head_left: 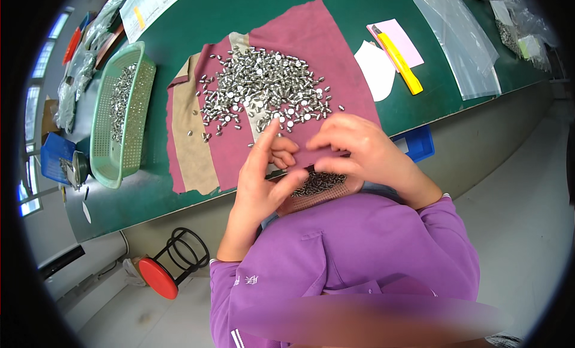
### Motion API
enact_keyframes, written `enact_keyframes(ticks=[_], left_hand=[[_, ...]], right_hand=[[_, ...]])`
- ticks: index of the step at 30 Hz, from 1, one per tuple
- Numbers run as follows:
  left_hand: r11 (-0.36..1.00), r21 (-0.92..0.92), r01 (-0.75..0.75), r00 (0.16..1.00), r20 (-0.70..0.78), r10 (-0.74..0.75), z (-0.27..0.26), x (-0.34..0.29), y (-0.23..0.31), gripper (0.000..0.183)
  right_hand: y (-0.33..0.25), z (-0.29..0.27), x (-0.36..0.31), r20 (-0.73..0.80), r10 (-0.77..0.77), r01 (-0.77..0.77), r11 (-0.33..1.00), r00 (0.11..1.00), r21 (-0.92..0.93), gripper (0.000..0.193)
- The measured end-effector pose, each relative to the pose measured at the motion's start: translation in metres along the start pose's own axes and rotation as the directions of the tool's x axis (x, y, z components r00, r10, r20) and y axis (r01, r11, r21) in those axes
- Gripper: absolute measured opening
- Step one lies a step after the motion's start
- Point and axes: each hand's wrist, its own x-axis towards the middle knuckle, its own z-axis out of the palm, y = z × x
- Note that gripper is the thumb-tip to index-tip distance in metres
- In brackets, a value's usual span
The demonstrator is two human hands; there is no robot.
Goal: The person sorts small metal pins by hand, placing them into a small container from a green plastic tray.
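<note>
Small shiny metal parts, like short studs with flat round heads (257, 78), lie heaped on a maroon cloth with beige bands (341, 55). At the near edge of the pile is my left hand (263, 174), its index finger stretched out, the other fingers loosely bent and the thumb apart. My right hand (362, 150) faces it with curved fingers, a gap showing between them and the thumb. I see nothing held in either hand. Below both hands a pinkish perforated basket (311, 202) rests by my lap, filled with small dark metal parts (323, 183); the hands partly hide it.
A pale green basket (144, 90) with metal parts stands left on the green table (162, 198). A yellow utility knife (398, 61) lies across pink paper (410, 46) at the right, near clear plastic bags (461, 49). A red stool (159, 277) stands below left.
</note>
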Motion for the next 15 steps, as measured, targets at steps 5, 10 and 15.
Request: enact_keyframes(ticks=[5, 10, 15], left_hand=[[0.933, 0.35, 0.078, 0.956, -0.292, 0.029, 0.022, 0.018, 0.005, 0.08], [0.881, 0.471, 0.028, 0.959, -0.261, 0.109, 0.023, 0.018, -0.003, 0.074], [0.899, 0.438, 0.001, 0.94, -0.307, 0.148, 0.025, 0.015, -0.002, 0.075]], right_hand=[[-0.003, 0.02, 0.008, -0.156, 0.012, -0.067, 0.933, 0.988, -0.354, 0.033], [0.0, 0.025, 0.009, -0.178, 0.004, -0.069, 0.93, 0.984, -0.361, 0.028], [-0.002, 0.02, 0.005, -0.178, 0.139, -0.169, 0.971, 0.974, -0.17, 0.024]])
